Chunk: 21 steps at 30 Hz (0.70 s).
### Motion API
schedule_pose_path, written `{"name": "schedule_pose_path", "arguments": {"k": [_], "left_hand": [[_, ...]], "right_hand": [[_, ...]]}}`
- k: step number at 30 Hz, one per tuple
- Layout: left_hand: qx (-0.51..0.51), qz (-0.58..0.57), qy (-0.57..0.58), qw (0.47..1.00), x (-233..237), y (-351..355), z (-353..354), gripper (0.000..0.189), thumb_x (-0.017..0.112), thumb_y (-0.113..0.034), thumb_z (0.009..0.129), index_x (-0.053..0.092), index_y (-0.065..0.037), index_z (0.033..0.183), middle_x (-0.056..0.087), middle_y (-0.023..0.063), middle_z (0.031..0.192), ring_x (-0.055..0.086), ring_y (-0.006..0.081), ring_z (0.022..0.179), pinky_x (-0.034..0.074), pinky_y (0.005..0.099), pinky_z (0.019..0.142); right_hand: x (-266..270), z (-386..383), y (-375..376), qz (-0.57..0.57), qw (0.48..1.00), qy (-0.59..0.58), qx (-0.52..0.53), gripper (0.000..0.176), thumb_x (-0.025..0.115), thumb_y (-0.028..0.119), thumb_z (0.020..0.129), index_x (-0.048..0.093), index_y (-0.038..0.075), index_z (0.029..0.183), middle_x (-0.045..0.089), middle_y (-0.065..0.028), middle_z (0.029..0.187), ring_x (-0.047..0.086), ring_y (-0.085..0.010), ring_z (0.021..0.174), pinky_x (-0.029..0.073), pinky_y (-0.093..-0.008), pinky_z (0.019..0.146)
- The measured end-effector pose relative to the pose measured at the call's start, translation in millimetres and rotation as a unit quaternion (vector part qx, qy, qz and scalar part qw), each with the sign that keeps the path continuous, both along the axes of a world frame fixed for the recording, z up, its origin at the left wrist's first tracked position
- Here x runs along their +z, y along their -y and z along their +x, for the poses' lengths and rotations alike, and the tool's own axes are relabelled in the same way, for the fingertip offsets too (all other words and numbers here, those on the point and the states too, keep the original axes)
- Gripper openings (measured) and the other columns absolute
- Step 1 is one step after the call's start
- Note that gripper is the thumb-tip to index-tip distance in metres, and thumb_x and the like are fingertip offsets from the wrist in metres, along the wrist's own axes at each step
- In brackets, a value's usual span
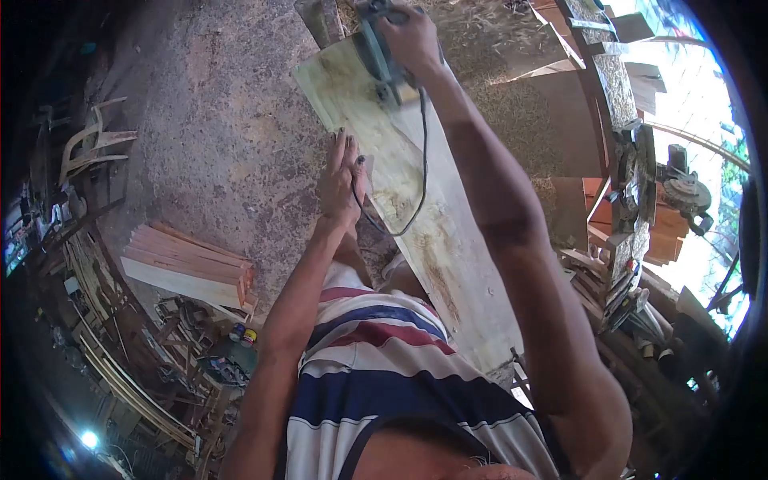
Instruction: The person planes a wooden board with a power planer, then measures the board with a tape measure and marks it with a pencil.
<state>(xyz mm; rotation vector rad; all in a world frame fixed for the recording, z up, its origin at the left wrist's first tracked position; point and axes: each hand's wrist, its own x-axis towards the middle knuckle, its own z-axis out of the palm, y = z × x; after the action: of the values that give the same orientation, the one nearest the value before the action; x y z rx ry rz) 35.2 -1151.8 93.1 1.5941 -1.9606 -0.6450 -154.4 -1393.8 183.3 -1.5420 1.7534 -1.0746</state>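
Nearest the camera, a striped shirt [376, 336] is seen, with the wide wooden board [432, 232] laid slantwise from beside it to the far end of the reach. The left hand [344, 178] is placed at the board's left edge, its fingers extended and close together; whether the cord [425, 152] is pinched there cannot be told. The cord is looped over the board between that hand and the power tool [376, 52], which is gripped from above by the right hand [412, 40], its fingers closed around the top, near the board's far end. Since the cord hangs slack across the surface, it could be snagged on the board's edge or drawn under the tool. The tool could be tipped if its base were pushed past the end, and the left fingertips could be caught if it were swung back toward them. If the board is not firmly supported, which cannot be seen, it could be shifted by uneven pressure. Farther off, stacked wooden pieces [188, 264] are seen on the floor [232, 104] to the left, and a machine [686, 192] is seen to the right.
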Motion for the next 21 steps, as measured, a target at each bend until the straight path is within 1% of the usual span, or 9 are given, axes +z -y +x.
{"name": "schedule_pose_path", "arguments": {"k": [5,8,10,11,13,14,15,17,21], "left_hand": [[-0.017,-0.020,-0.005,1.000,4.2,4.8,8.4,0.047,0.048,-0.024,0.106,0.057,0.005,0.142,0.047,0.0213,0.156,0.043,0.0465,0.143,0.039,0.0490,0.120],[0.022,0.013,-0.057,0.998,19.3,15.1,10.1,0.043,0.050,-0.024,0.106,0.060,0.005,0.136,0.053,0.0229,0.149,0.048,0.0461,0.139,0.042,0.0494,0.116],[0.079,-0.038,-0.104,0.991,23.4,27.5,-8.3,0.038,0.052,-0.022,0.105,0.063,0.003,0.131,0.058,0.0252,0.141,0.052,0.0463,0.135,0.043,0.0515,0.113],[0.091,-0.072,-0.065,0.991,28.2,35.7,-20.5,0.038,0.053,-0.022,0.105,0.062,0.003,0.132,0.058,0.0255,0.141,0.051,0.0463,0.135,0.043,0.0520,0.113],[0.084,-0.103,0.005,0.991,29.4,45.9,-40.1,0.041,0.051,-0.023,0.104,0.061,0.001,0.135,0.054,0.0246,0.146,0.047,0.0451,0.139,0.037,0.0547,0.116],[0.065,-0.102,0.038,0.992,19.5,44.5,-47.8,0.044,0.049,-0.025,0.104,0.059,0.000,0.139,0.049,0.0234,0.151,0.043,0.0440,0.143,0.032,0.0569,0.118],[0.045,-0.098,0.073,0.991,7.9,40.8,-54.0,0.048,0.047,-0.027,0.103,0.057,-0.002,0.143,0.045,0.0222,0.156,0.039,0.0428,0.147,0.028,0.0592,0.121],[0.035,-0.077,0.110,0.990,-5.6,39.5,-62.6,0.055,0.044,-0.031,0.101,0.052,-0.006,0.150,0.039,0.0186,0.162,0.030,0.0393,0.154,0.015,0.0635,0.126],[0.033,-0.057,0.111,0.992,4.1,39.8,-64.9,0.055,0.044,-0.029,0.102,0.050,-0.007,0.152,0.039,0.0170,0.163,0.029,0.0380,0.154,0.014,0.0618,0.127]], "right_hand": [[57.2,11.1,25.5,0.112,0.992,0.053,0.001,0.033,0.071,0.032,0.092,0.076,0.011,0.118,0.076,-0.0100,0.089,0.070,-0.0172,0.073,0.055,-0.0364,0.064],[-12.3,-8.8,27.8,-0.172,0.983,0.006,0.056,0.034,0.070,0.032,0.092,0.077,0.010,0.117,0.075,-0.0085,0.086,0.069,-0.0166,0.071,0.055,-0.0357,0.064],[-0.6,-38.5,-51.4,0.046,0.997,-0.046,0.037,0.046,0.070,0.041,0.092,0.074,0.004,0.118,0.075,-0.0214,0.101,0.073,-0.0332,0.098,0.055,-0.0404,0.088],[-5.9,-55.5,-100.4,-0.026,0.997,-0.041,0.052,0.044,0.071,0.037,0.093,0.073,0.003,0.120,0.073,-0.0209,0.111,0.070,-0.0315,0.105,0.053,-0.0405,0.092],[-12.7,-85.4,-212.1,0.040,0.998,0.011,0.040,0.047,0.077,0.023,0.092,0.067,0.003,0.133,0.068,-0.0179,0.129,0.066,-0.0288,0.120,0.051,-0.0389,0.102],[9.7,-82.5,-271.6,0.080,0.991,0.092,-0.052,0.043,0.075,0.016,0.093,0.066,-0.001,0.131,0.070,-0.0195,0.130,0.066,-0.0270,0.122,0.050,-0.0385,0.105],[2.5,-94.6,-323.6,0.105,0.992,-0.008,-0.068,0.045,0.075,0.015,0.093,0.064,0.000,0.134,0.070,-0.0187,0.132,0.065,-0.0256,0.124,0.048,-0.0377,0.108],[27.7,-105.7,-397.2,0.165,0.982,0.035,-0.084,0.047,0.075,0.012,0.093,0.063,0.001,0.137,0.071,-0.0190,0.129,0.066,-0.0237,0.124,0.049,-0.0364,0.108],[26.0,-112.0,-402.0,0.182,0.976,0.069,-0.093,0.046,0.074,0.010,0.092,0.063,0.002,0.137,0.073,-0.0185,0.125,0.068,-0.0230,0.121,0.050,-0.0345,0.105]]}}
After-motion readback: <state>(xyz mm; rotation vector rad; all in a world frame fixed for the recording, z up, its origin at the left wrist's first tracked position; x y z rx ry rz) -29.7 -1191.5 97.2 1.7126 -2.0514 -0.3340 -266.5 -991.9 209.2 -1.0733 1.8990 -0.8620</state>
